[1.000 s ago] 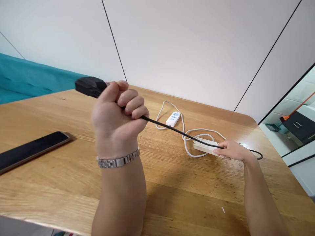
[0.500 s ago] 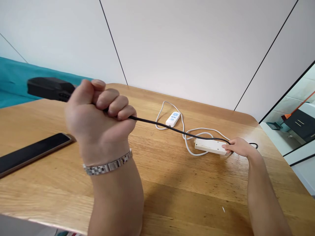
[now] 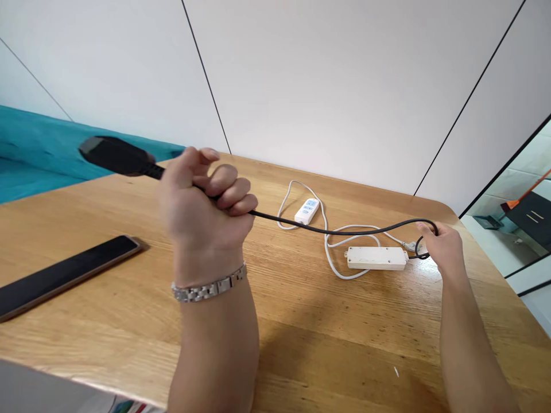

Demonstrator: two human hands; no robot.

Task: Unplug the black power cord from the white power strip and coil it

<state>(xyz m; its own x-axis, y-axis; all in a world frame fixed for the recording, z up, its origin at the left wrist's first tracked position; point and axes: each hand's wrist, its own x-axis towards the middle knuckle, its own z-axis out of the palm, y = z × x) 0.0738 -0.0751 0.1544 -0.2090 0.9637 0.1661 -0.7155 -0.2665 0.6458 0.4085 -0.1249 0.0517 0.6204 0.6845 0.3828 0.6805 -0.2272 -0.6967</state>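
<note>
My left hand [image 3: 202,201] is raised above the wooden table [image 3: 107,310] in a fist around a black cable [image 3: 301,226]. A blurred black block, perhaps a power adapter [image 3: 114,156], sticks out to the left of the fist. The cable runs right across the table to my right hand [image 3: 443,248], whose fingers are closed on its far end, where it loops. That hand sits just right of a white power strip [image 3: 376,258] lying flat. The strip's white cord [image 3: 331,261] curls to a small white switch box [image 3: 306,211].
A dark flat phone-like slab [image 3: 64,274] lies on the table's left part. A teal cushion [image 3: 26,155] lies behind the table at the left. White wall panels stand behind. At right a glass edge shows a room beyond with a dark cabinet [image 3: 534,218].
My right hand slid along the black cable from over the power strip to its right end and lifted the cable's end. My left fist swung left, then back right.
</note>
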